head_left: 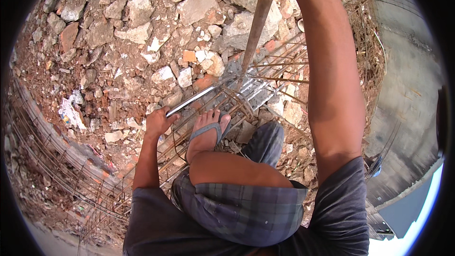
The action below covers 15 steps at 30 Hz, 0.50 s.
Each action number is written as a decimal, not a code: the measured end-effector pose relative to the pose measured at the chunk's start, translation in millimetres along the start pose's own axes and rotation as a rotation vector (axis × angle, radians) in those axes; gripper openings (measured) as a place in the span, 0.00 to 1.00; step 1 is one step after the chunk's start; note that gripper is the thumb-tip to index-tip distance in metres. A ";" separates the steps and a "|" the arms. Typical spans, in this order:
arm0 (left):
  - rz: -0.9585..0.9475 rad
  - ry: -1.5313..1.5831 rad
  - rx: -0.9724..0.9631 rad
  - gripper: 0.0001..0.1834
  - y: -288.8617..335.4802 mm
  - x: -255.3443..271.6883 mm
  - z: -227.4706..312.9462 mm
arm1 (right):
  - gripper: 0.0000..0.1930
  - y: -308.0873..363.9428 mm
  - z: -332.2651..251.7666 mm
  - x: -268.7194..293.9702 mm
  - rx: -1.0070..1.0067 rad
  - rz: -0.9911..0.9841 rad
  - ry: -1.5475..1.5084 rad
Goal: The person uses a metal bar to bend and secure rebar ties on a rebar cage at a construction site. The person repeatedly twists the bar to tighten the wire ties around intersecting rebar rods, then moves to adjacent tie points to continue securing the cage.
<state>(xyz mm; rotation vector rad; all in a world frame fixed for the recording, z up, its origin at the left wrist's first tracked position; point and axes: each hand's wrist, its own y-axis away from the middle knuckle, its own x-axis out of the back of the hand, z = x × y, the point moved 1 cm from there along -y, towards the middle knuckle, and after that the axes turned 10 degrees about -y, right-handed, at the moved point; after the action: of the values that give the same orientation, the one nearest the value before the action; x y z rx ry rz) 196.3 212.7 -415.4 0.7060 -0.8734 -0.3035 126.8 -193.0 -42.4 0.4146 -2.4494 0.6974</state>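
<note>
My left hand (pixel 159 121), left of centre in the frame, is closed around the near end of one shiny metal rod (pixel 194 98) that slants up to the right across the rebar cage (pixel 265 80). My right arm runs up the right side and leaves the top edge, so my right hand is out of view; I cannot tell its grip. One long dark bar (pixel 258 21) stands up from the cage at upper centre toward where that arm ends. One foot, in a grey sandal (pixel 206 132), presses on the cage just right of my left hand. A second cage (pixel 61 161) lies along the lower left. Rubble (pixel 137 28) of broken stone and brick fills the upper left.
</note>
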 end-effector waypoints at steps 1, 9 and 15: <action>0.004 0.000 -0.004 0.27 0.1 -0.9 -0.4 | 0.33 2.5 0.5 -5.7 -0.047 0.021 -0.004; 0.011 0.025 -0.001 0.28 -1.1 3.5 8.0 | 0.23 44.4 78.2 -46.2 -0.186 0.024 -0.035; -0.049 0.015 0.051 0.29 7.4 8.5 10.1 | 0.23 108.4 122.4 -72.0 -0.222 0.005 -0.068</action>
<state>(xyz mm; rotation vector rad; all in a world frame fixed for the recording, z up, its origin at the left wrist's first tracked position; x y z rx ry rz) 193.3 209.3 -401.0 0.7770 -0.8526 -0.3197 86.1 -163.0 -213.7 0.3501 -2.5577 0.4132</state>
